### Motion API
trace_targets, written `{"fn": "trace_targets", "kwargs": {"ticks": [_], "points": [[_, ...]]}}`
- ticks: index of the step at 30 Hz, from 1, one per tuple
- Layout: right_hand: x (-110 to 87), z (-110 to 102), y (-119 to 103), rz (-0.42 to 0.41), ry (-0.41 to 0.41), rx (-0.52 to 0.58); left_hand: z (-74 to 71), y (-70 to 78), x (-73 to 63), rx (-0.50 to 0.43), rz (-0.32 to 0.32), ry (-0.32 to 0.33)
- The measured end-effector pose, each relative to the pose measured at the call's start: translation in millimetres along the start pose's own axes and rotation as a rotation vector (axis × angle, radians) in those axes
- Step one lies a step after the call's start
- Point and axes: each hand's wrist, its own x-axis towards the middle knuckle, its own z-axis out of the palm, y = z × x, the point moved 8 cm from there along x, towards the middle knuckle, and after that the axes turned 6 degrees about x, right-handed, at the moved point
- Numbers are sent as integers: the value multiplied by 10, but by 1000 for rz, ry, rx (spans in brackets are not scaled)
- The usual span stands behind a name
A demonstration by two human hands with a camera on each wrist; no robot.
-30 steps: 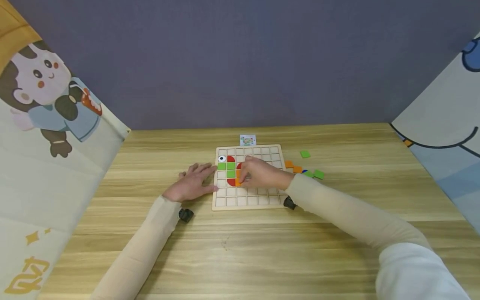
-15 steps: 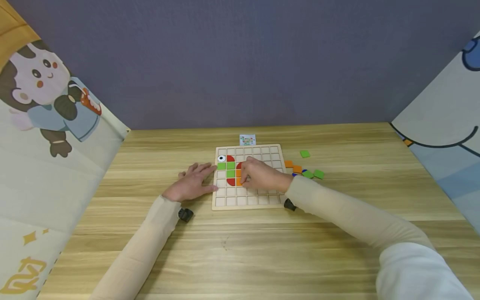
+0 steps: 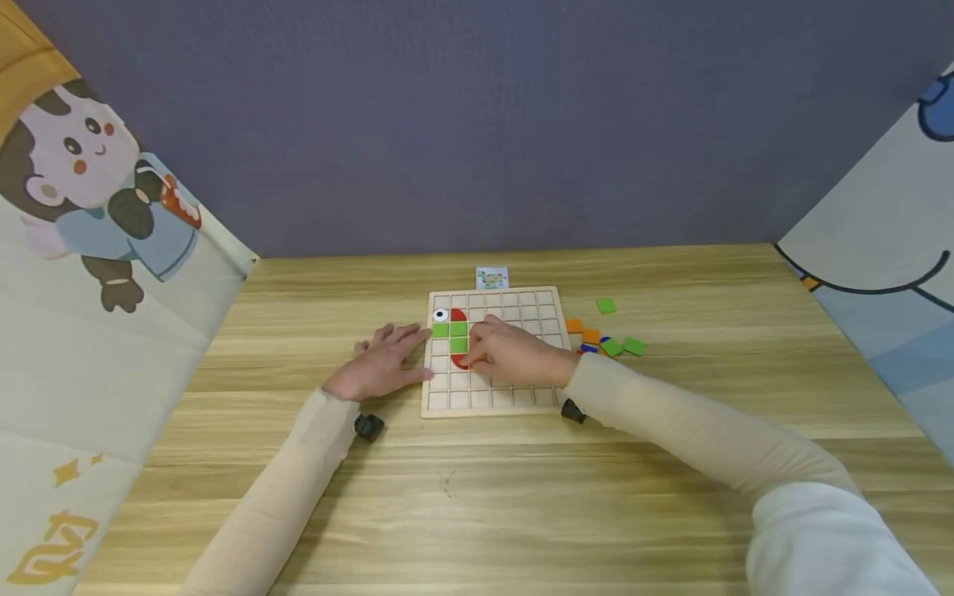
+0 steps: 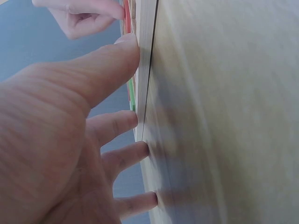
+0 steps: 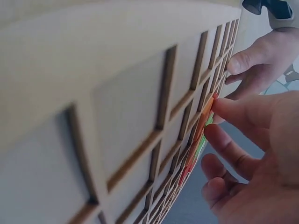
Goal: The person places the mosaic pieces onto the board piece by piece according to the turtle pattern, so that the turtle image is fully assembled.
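A wooden grid board [image 3: 492, 411] lies on the table. My left hand [image 3: 383, 364] rests at its left edge, fingers spread, with the thumb and index fingertips touching the rim in the left wrist view. Over the board, my right hand [image 3: 514, 356] has its thumb and index fingertips on the set-in tiles, near a red rounded tile [image 3: 456, 358]. In the right wrist view an orange tile [image 5: 201, 122] lies flat in the grid beside the fingertips. Green tiles [image 3: 458, 345] and a white eye tile [image 3: 440, 314] sit in the left columns. My right hand hides part of the grid.
A small picture card [image 3: 492, 278] lies behind the board. Right of the board are loose tiles: orange tiles [image 3: 573, 326], green tiles [image 3: 633, 346] and some blue and red pieces partly behind the right wrist. A dark partition [image 3: 477, 124] stands along the back.
The right hand's fingertips have shifted slightly left, from the orange tiles toward the lower red tile, and now cover the orange ones in the head view. The left hand stays put.
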Motion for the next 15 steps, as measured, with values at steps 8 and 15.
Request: {"fn": "trace_targets", "kwargs": {"ticks": [8, 15], "points": [[-146, -271, 144, 37, 99, 86, 4, -8, 11, 2, -4, -4], [-565, -682, 778, 217, 213, 163, 3, -18, 3, -3, -2, -3]]}}
